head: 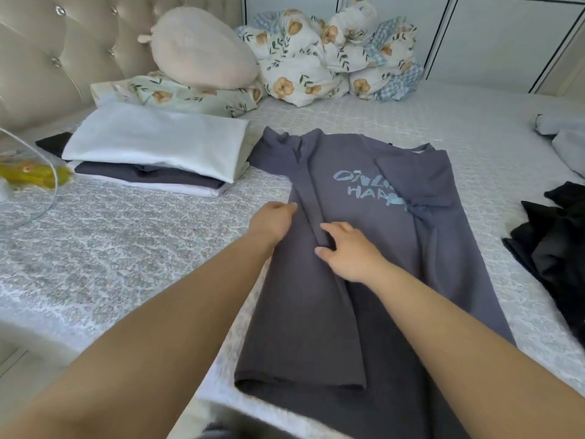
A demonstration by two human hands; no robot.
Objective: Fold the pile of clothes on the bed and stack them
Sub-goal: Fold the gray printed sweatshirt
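A dark grey T-shirt (389, 274) with light blue lettering lies flat on the bed, both sides folded inward. My left hand (273, 221) rests on its left folded edge, fingers bent at the fold. My right hand (348, 248) lies on the inner edge of the left flap, fingers spread and slightly bent, pressing the cloth. A stack of folded clothes (155, 150), white on top with a dark grey piece beneath, sits to the left. Unfolded black clothes (557, 245) lie at the right edge, and a pale grey garment (566, 137) farther back right.
The bed (126, 236) has a pale patterned cover. A floral duvet (329, 55), a beige plush pillow (202, 47) and a floral pillow lie by the tufted headboard (57, 55). A yellow object (31, 174) and a white cable sit at the far left.
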